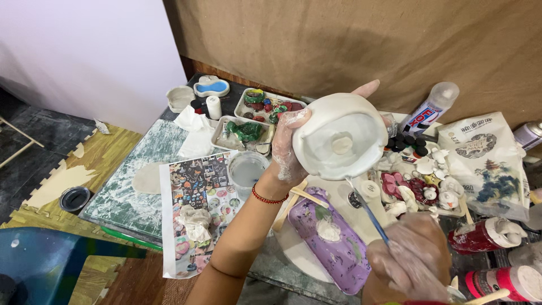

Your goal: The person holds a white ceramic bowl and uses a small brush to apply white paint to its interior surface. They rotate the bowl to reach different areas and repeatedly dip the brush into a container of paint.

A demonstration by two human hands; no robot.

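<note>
A person's left hand (289, 144), dusted white and wearing a red bead bracelet (269, 199), grips a white clay bowl (340, 135) by its rim, thumb over the near edge and fingers wrapped behind, holding it tilted in the air above the cluttered worktable (127, 195) so its hollow faces the camera. A small round lump sits at the bowl's centre. The right hand (415, 262) (blurred in the lower foreground) pinches a thin brush with a blue handle (370, 214), its tip touching the bowl's lower rim. Below the bowl lies a purple palette (333, 240) smeared with white paste. Nearby stand a cup of cloudy water (247, 171), a printed colour sheet (195, 192), trays of painted clay pieces (254, 121) and red paint bottles (485, 234).
</note>
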